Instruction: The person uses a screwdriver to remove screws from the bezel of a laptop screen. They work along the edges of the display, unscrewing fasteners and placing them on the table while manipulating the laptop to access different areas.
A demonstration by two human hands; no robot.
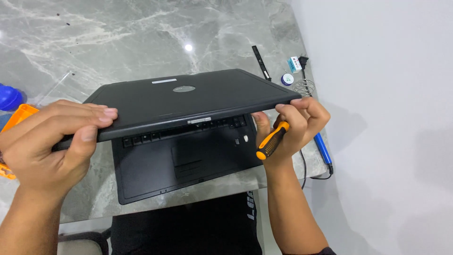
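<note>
Black plastic laptop (188, 108) sits on the grey marble-patterned tabletop (118, 38), its lid partly lowered over the keyboard and gripped at both front corners. Left hand (47, 141) comes in from the lower left with the forearm angled upward; its fingers (94, 113) lie flat across the top of the lid and the thumb presses the lid's front edge, clamping that corner. Right hand (295, 125) rises from below, wrist bent, fingertips curled over the lid's right corner with the thumb beneath it. Tucked under those curled fingers against the palm is an orange-and-black-handled screwdriver (271, 141), pointing down-left. Just right of the knuckles lies a blue-handled soldering iron (323, 146).
</note>
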